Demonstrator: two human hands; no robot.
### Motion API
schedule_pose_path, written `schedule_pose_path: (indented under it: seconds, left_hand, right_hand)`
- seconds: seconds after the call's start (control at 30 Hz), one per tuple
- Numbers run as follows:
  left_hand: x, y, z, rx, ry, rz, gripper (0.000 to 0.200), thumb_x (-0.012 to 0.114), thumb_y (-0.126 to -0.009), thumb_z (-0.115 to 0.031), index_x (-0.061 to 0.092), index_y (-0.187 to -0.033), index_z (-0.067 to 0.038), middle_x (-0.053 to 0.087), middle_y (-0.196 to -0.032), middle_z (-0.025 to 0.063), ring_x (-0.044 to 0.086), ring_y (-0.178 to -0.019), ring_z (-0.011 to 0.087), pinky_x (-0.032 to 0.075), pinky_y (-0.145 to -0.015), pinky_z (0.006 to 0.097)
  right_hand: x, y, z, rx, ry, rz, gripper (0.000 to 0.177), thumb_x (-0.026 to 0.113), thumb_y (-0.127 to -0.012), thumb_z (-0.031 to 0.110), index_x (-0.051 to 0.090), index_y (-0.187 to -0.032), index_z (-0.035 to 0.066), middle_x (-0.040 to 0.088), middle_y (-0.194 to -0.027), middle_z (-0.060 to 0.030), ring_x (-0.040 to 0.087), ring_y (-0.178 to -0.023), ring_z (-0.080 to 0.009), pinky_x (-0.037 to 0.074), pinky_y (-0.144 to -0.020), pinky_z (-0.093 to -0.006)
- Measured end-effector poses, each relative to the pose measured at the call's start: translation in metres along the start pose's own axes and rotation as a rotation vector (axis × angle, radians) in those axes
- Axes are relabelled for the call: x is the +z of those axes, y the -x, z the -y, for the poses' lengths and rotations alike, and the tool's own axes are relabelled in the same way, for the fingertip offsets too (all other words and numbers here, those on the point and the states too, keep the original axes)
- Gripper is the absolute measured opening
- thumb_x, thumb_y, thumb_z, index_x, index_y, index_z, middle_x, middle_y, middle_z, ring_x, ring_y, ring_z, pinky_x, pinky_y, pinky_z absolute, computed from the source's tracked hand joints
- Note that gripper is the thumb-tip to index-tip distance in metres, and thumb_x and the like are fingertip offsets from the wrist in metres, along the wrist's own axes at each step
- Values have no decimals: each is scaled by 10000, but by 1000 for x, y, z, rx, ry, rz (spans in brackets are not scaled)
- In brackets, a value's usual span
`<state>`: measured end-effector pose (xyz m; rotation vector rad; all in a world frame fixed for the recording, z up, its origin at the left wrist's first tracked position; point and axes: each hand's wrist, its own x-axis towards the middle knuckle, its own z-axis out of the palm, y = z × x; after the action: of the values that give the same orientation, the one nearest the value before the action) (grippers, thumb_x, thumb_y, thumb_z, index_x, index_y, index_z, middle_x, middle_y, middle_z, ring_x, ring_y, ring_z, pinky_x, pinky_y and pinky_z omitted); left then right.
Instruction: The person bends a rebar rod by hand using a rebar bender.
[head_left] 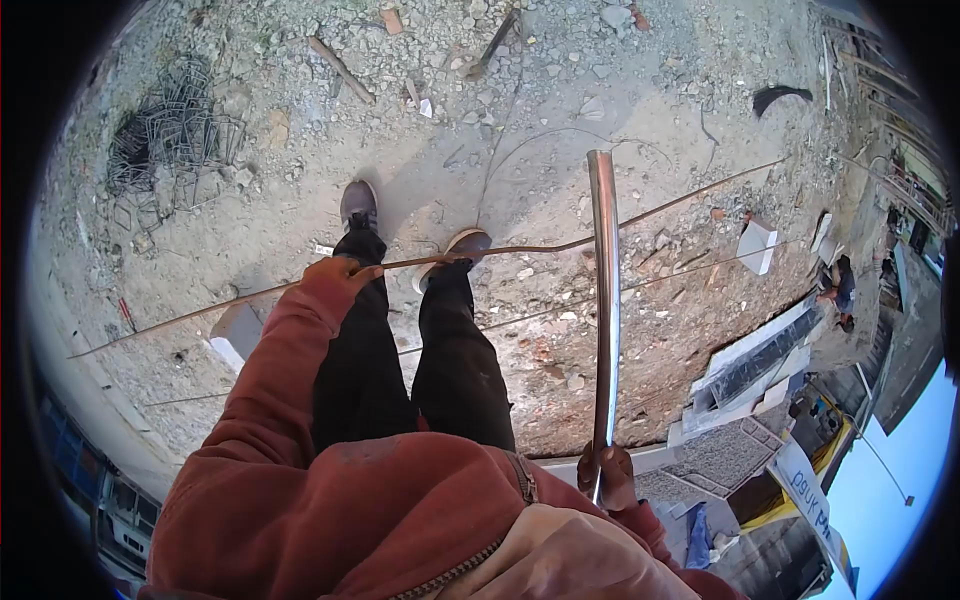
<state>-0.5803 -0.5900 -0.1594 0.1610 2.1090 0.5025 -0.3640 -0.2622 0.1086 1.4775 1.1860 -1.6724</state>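
Observation:
My left hand point(342, 273) is closed around a long, thin, rusty steel rod point(530, 249). The rod is slightly bent and runs across the view in front of my shins, from the lower left to the upper right. In my right hand point(612, 475), near my hip, is the lower end of a shiny metal pipe point(606, 300). This pipe points away from me over the ground and passes in front of the rod in this view. My dark shoes point(360, 204) stand on the dusty ground beyond the rod.
A tangled heap of bent wire stirrups point(175, 135) lies at the upper left. White-faced blocks point(757, 246) sit on either side, with a thin line point(540, 312) stretched between them. Stones and a wooden stick point(342, 70) litter the ground. Another person point(840, 292) is at the far right.

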Motion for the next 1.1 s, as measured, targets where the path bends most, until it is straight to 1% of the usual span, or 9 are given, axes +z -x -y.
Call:
schedule_pose_path:
  seconds: [0.13, 0.33, 0.53, 0.67, 0.73, 0.83, 0.93, 1.03, 1.1]
  left_hand:
    - [-17, -10, 9, -42, -48, 79, 567, 479, -749, -577, 606, -653, -33, 571, -620, 154, 564, -669, 321, 423, -625, 411]
    - [-30, -35, 26, 17, -135, -24, 574, 468, -741, -599, 623, -682, -49, 593, -664, 144, 579, -700, 316, 438, -665, 405]
    - [-39, -67, 49, 27, -38, -8, 565, 505, -715, -599, 639, -706, -51, 589, -652, 152, 573, -681, 323, 437, -655, 393]
    - [-59, -83, 49, -116, 150, 170, 583, 523, -691, -612, 662, -898, -85, 627, -872, 162, 583, -855, 314, 434, -781, 370]
    - [-54, -104, 64, -140, 253, 183, 561, 543, -703, -582, 661, -874, -61, 629, -787, 148, 596, -764, 277, 443, -720, 348]
    - [-51, -136, 81, -227, 371, 257, 548, 570, -703, -563, 661, -877, -52, 633, -754, 133, 602, -718, 244, 445, -683, 333]
    - [-41, -161, 100, -312, 437, 314, 562, 579, -689, -576, 664, -881, -55, 636, -769, 127, 601, -729, 232, 442, -686, 331]
    - [-32, -178, 106, -359, 388, 292, 571, 580, -675, -595, 671, -873, -67, 636, -760, 120, 601, -736, 234, 441, -696, 332]
    - [-29, -200, 118, -383, 341, 279, 573, 579, -666, -607, 675, -865, -79, 634, -750, 113, 600, -740, 239, 442, -704, 332]
  right_hand:
    - [14, -40, -6, 24, -35, -104, 397, 434, -860, 468, 477, -791, 79, 455, -561, -11, 431, -415, -95, 364, -372, -218]
    - [45, -70, -4, 143, -69, -203, 312, 442, -873, 413, 476, -791, 114, 448, -545, 5, 429, -401, -96, 362, -365, -223]
    - [93, -80, 14, 167, 11, -231, 252, 484, -865, 353, 476, -799, 110, 459, -567, 5, 438, -418, -90, 366, -375, -224]
    - [131, -89, 50, 79, 76, -226, 200, 523, -853, 284, 477, -805, 95, 462, -577, 5, 435, -415, -89, 362, -376, -220]
    - [141, -107, 72, 16, 72, -204, 181, 535, -848, 254, 478, -803, 88, 461, -578, 4, 435, -415, -90, 360, -378, -218]
    - [154, -171, 113, -225, 36, -213, 156, 546, -840, 235, 479, -828, 95, 474, -597, -3, 450, -435, -94, 381, -389, -225]
    - [168, -277, 169, -640, 15, -187, 98, 539, -840, 143, 483, -814, 67, 484, -617, -21, 463, -452, -107, 403, -411, -236]
    - [184, -404, 253, -572, -49, -95, 66, 590, -739, 47, 535, -771, 28, 521, -625, -44, 496, -517, -126, 428, -461, -251]
    - [199, -496, 299, -520, -19, -176, 89, 586, -726, 22, 554, -806, -4, 537, -691, -65, 498, -528, -138, 421, -444, -249]
